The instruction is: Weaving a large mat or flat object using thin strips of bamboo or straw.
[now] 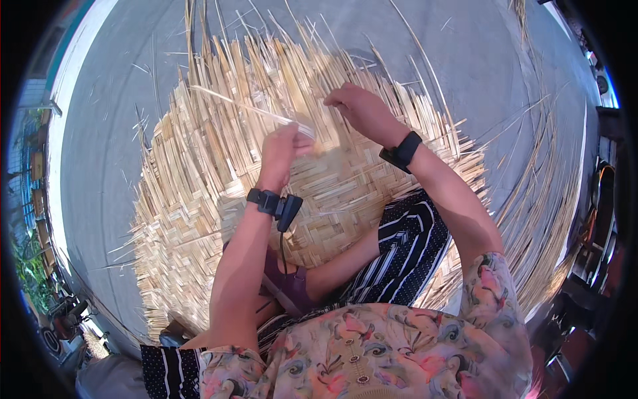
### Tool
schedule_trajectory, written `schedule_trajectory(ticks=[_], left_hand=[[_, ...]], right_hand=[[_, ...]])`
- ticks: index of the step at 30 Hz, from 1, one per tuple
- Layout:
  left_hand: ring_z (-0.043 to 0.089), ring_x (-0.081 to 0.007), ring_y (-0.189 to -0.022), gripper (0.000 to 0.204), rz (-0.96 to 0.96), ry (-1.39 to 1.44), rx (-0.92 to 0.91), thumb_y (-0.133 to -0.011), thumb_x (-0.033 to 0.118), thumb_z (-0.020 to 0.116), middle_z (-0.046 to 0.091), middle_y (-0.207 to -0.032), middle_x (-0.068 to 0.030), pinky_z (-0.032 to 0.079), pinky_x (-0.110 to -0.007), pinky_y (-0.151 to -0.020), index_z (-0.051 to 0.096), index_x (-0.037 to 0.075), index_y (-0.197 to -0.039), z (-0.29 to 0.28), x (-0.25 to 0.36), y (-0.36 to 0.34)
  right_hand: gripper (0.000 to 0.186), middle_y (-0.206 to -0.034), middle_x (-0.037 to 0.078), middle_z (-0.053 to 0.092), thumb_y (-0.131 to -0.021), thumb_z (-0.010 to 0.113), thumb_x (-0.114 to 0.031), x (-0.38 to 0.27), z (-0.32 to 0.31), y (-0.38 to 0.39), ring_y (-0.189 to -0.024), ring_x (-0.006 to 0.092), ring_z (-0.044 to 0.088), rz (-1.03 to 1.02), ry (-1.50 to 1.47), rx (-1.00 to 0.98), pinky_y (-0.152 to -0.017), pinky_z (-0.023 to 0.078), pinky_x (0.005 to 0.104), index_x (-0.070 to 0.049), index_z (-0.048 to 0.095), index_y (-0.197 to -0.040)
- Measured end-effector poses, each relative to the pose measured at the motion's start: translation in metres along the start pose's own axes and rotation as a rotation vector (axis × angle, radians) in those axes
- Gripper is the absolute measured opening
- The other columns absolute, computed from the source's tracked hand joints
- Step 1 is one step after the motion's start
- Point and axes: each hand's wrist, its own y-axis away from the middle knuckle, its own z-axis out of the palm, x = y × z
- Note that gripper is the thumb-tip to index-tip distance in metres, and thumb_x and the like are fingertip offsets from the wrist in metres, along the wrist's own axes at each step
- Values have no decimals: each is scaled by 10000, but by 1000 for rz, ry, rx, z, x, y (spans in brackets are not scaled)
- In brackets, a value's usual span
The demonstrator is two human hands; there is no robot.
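Observation:
My left hand (279,151) is closed on a pale flat strip (249,106), whose long end points up and to the left above the mat. Beneath both hands spreads a straw-coloured woven mat (179,249), in a zigzag weave nearby, with loose parallel strip ends fanning out at its far edge. To the right, my right hand (365,116) hovers over those far strips, its fingers curled together at the tips. Whether anything is pinched there is too small to make out. Dark bands with small devices circle both wrists.
My crossed legs in patterned black-and-white trousers (405,246) rest on the mat. Long loose strips (541,199) lie along the right side of the grey floor (465,60). Green plants (30,266) and assorted objects stand beyond the floor's left edge.

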Motion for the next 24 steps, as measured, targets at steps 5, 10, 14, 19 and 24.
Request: schedule_trajectory(ticks=[5, 10, 14, 19, 24], left_hand=[[689, -284, -909, 312, -15, 292, -24, -992, 213, 497, 666, -979, -216, 584, -365, -818, 574, -86, -1040, -23, -26, 1], [689, -294, -916, 291, -34, 410, -25, -994, 188, 487, 662, -962, -214, 585, -368, -832, 562, -91, -1028, -22, -26, 5], [690, -284, -906, 287, -56, 451, -46, -993, 191, 498, 661, -970, -199, 583, -371, -838, 570, -85, -1026, -22, -31, -6], [679, -221, -896, 273, 8, 171, -64, -1005, 213, 506, 675, -1002, -149, 571, -319, -812, 603, -33, -1074, -5, -33, -32], [653, -203, -889, 320, -68, 25, -142, -994, 243, 544, 664, -970, -112, 544, -322, -825, 595, -11, -1182, -13, -20, -22]], right_hand=[[206, -972, 176, 645, -876, 575, -84, 31, 49, -13, -912, 369, 613, 234, 109, -219, -801, 496, 434, 12, 617, -1054], [380, -955, 133, 680, -859, 684, -201, 36, 40, -25, -897, 239, 643, 594, -442, -329, -788, 511, 378, 78, 586, -1099], [335, -927, 83, 691, -848, 727, -203, 27, 22, -27, -798, 153, 633, 533, -352, -482, -708, 512, 305, 25, 630, -1073], [261, -874, 126, 666, -857, 709, -192, -7, 18, 8, -762, 232, 632, 292, -277, -252, -693, 504, 328, -22, 648, -1044], [175, -875, 184, 662, -889, 629, -165, 1, 16, 9, -831, 363, 656, 214, -39, -185, -712, 509, 411, 3, 608, -932]])
